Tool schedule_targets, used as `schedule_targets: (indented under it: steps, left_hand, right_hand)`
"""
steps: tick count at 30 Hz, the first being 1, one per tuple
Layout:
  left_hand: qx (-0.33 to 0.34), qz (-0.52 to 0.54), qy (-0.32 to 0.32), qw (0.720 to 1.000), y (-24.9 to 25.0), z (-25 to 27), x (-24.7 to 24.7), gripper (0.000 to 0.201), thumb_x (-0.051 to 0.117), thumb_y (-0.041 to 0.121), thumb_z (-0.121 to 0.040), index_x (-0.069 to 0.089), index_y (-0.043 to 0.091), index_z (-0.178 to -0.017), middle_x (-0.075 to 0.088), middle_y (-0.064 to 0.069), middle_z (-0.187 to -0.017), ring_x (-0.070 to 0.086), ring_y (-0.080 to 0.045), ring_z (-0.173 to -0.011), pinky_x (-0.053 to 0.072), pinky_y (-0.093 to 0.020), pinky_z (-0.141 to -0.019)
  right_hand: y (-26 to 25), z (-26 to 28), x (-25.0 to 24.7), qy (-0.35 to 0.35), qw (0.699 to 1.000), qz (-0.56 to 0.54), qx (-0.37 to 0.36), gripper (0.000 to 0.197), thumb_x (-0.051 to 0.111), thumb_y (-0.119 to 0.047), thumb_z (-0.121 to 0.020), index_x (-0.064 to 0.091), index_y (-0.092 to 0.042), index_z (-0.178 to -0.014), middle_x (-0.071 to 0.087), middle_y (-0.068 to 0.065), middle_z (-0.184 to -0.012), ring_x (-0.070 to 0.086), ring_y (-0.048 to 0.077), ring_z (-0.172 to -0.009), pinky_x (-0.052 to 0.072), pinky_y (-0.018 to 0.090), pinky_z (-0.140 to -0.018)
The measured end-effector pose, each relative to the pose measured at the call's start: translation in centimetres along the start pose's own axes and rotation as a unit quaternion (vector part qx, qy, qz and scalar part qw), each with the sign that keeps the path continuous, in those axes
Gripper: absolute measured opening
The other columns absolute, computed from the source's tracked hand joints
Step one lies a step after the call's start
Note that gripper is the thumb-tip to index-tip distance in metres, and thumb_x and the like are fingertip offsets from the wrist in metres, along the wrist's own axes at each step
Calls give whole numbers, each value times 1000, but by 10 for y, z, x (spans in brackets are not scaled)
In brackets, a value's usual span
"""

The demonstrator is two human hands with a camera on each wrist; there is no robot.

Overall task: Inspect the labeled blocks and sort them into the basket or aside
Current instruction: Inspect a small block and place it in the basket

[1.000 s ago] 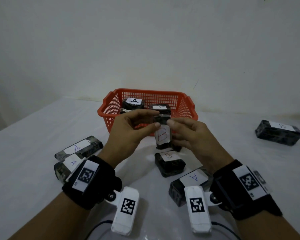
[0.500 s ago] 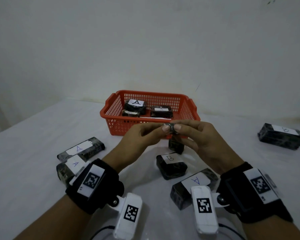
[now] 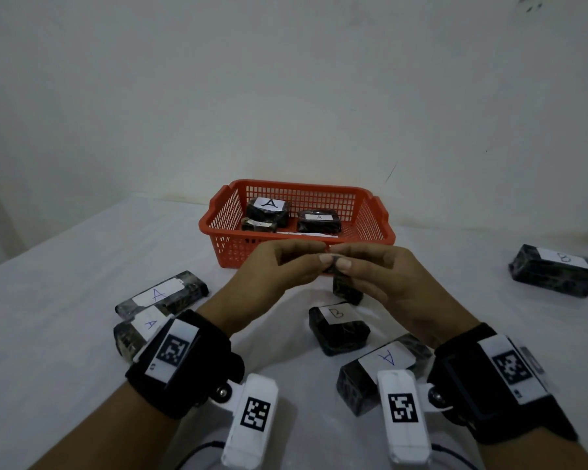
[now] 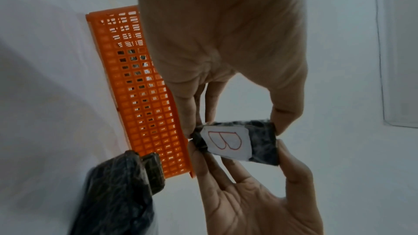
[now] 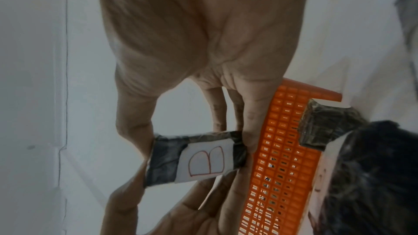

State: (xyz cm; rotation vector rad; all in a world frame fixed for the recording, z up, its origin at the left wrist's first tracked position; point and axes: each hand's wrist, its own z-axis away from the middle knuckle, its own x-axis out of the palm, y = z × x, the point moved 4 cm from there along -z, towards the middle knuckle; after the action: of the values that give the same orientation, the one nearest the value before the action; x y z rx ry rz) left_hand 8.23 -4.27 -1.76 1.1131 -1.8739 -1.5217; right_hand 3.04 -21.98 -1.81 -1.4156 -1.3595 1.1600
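A small dark block (image 3: 333, 258) with a red B label (image 4: 226, 140) hangs in the air just in front of the red basket (image 3: 218, 222). Both hands pinch it by the fingertips, my left hand (image 3: 316, 262) from the left and my right hand (image 3: 345, 262) from the right. In the head view I see only its edge; the label faces down toward the wrists (image 5: 205, 162). In the basket lie two blocks marked A (image 3: 269, 210) (image 3: 318, 220) and a third block (image 3: 258, 226) whose label I cannot read.
On the white table lie two A blocks (image 3: 160, 293) (image 3: 140, 329) at the left, a B block (image 3: 338, 325) and an A block (image 3: 384, 364) near my wrists, a small dark block (image 3: 345, 290) under the hands, and a B block (image 3: 557, 269) at the far right.
The held block stood upright with its B label facing me; it has been tipped over, so only its edge shows between the fingertips. Both hands kept their hold.
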Motion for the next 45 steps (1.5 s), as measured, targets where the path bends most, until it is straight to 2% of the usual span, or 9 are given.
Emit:
schedule_targets:
  steps: [2, 8, 13, 17, 23, 32, 36, 39, 45]
  left_hand:
    - [-2, 13, 8, 1000, -1, -1, -2, 38, 62, 32, -89, 71, 13, -121, 75, -5, -118, 70, -18, -115, 52, -45, -106]
    - [-20, 26, -30, 999, -2, 0, 0, 36, 61, 35, -92, 72, 14, -119, 74, -5, -122, 68, -19, -119, 50, -43, -108]
    - [-55, 79, 1, 995, -1, -1, -3, 23, 63, 40, -90, 81, 28, -97, 77, -7, -114, 72, -26, -112, 50, -52, -107]
    - [-68, 42, -11, 997, 0, -2, -3, 43, 59, 53, -89, 76, 20, -111, 77, -9, -113, 73, -27, -109, 53, -49, -103]
    - [-88, -88, 74, 989, 7, -8, -22, 62, 40, 67, -95, 75, 16, -103, 79, -5, -91, 78, -19, -81, 63, -33, -66]
    - [-59, -340, 317, 883, 30, -48, -135, 24, 68, 36, -89, 75, 17, -102, 75, 2, -97, 67, -13, -86, 51, -23, -69]
    - [-173, -371, 291, 865, -4, -84, -175, 60, 65, 43, -88, 62, 3, -131, 67, -16, -129, 65, -29, -116, 55, -36, -95]
    - [-240, -276, 242, 899, -27, -103, -181, 68, 64, 50, -75, 67, -3, -117, 72, -20, -116, 71, -33, -102, 59, -41, -90]
    - [-255, -222, 210, 917, -42, -126, -183, 33, 55, 19, -95, 66, -7, -113, 70, -26, -117, 70, -39, -106, 59, -38, -83]
  right_hand:
    - [-1, 0, 2, -11, 1000, -19, 10, 18, 83, -27, -81, 83, -22, -98, 78, 14, -114, 71, 32, -117, 56, 37, -102]
    - [1, -1, 1, 2, 1000, 9, -1, 43, 83, -50, -68, 82, -24, -103, 73, 23, -117, 63, 46, -121, 46, 60, -112]
    - [-5, 4, 4, -21, 997, 71, -4, 43, 84, -37, -82, 74, -20, -120, 79, 0, -116, 74, 15, -110, 59, 30, -93]
    - [-11, 2, 3, 48, 986, 145, -72, 28, 78, -15, -88, 76, -20, -115, 80, -5, -105, 75, 5, -97, 57, 14, -80]
    - [-12, -12, 6, 113, 978, 157, -70, 20, 76, -23, -92, 77, -21, -111, 81, -4, -99, 78, 12, -91, 66, 34, -79]
    - [-23, -73, 26, 117, 982, 143, 48, 3, 74, -16, -95, 76, -15, -97, 81, 3, -87, 79, 23, -72, 66, 39, -67]
    - [-24, -116, 41, 115, 980, 141, 82, 8, 75, -9, -93, 75, -5, -101, 78, 12, -87, 74, 23, -60, 61, 33, -52]
    - [-18, -145, 56, 96, 976, 152, 119, 8, 76, -9, -93, 71, -10, -86, 77, 15, -87, 71, 24, -61, 60, 33, -54]
    - [11, -197, 74, 93, 963, 161, 197, 20, 78, -6, -86, 75, 12, -94, 78, 26, -87, 78, 38, -76, 65, 53, -77]
